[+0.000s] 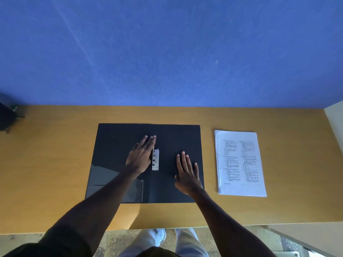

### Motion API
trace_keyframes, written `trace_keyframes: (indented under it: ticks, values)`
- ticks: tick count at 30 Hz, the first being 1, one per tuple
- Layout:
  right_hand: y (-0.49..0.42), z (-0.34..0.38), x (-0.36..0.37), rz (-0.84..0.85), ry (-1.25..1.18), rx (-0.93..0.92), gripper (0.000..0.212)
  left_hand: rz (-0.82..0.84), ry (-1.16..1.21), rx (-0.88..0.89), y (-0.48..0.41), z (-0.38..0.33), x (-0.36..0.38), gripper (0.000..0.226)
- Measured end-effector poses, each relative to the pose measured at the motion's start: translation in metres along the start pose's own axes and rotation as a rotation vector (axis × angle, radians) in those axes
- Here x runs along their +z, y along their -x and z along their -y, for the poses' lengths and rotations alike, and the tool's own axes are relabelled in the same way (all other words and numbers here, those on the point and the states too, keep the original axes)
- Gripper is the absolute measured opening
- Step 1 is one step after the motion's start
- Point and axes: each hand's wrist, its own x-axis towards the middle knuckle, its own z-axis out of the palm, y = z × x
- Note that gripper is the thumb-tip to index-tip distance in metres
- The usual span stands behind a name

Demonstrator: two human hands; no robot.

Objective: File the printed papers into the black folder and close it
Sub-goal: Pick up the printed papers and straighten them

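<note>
The folder (115, 154) lies open on the surface (55, 154), both hands flat and holding nothing, left hand (140, 157) beside the clip (155, 160), right hand (187, 173) on the right leaf, so next the clip likely needs opening before fetching the papers (241, 164) lying right.

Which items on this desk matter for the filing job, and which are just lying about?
For the job:
- open black folder with its metal clip
- white stack of printed papers
- left hand, right hand, both flat on the folder

Lying about:
- dark object at the desk's left edge
</note>
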Motion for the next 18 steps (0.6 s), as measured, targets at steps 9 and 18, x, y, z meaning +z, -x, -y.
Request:
trace_keyframes:
  ticks: [9, 18]
  values:
    - [0.000, 0.005, -0.002, -0.002, 0.029, 0.015, 0.092, 0.008, 0.142, -0.033, 0.006, -0.008, 0.002, 0.098]
    - [0.017, 0.004, -0.018, -0.042, -0.087, 0.031, 0.095, -0.077, 0.214, -0.053, 0.014, -0.020, -0.007, 0.096]
